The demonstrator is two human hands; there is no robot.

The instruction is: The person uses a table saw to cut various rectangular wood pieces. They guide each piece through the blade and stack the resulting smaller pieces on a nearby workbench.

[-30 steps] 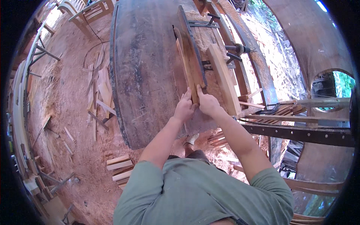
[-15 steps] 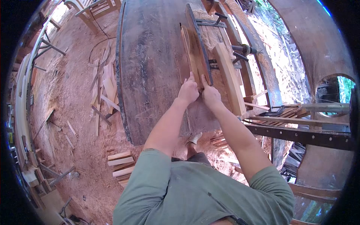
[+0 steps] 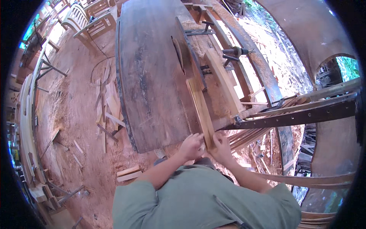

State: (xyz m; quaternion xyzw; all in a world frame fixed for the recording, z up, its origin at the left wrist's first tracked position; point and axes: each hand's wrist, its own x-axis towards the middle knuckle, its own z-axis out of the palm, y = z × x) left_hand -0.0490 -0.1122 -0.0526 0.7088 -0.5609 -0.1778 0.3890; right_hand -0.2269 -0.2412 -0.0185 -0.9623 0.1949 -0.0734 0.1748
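Note:
A narrow wooden board point(image 3: 199, 108) lies lengthwise near the right side of the dark saw table point(image 3: 146, 76), its near end overhanging the edge at my waist. My right hand point(image 3: 222, 150) grips that near end, thumb over the top face. On the other side, my left hand point(image 3: 191, 147) has its fingers curled in by the board's left edge; whether they press on it I cannot make out. Beyond the far end, a circular saw blade point(image 3: 177, 54) rises through the table. A straight fence point(image 3: 191, 52) runs along its right.
A thick pale timber point(image 3: 223, 81) lies right of the fence, near clamps point(image 3: 233, 52). A dark drilled metal bar point(image 3: 297, 115) juts out at right. Offcuts point(image 3: 110, 97) litter the sawdust-covered floor at left. A slatted wooden chair point(image 3: 78, 19) stands far left.
Both hands have come back toward my body, and the board has slid back with them, away from beside the blade, which now shows more. My view has shifted slightly.

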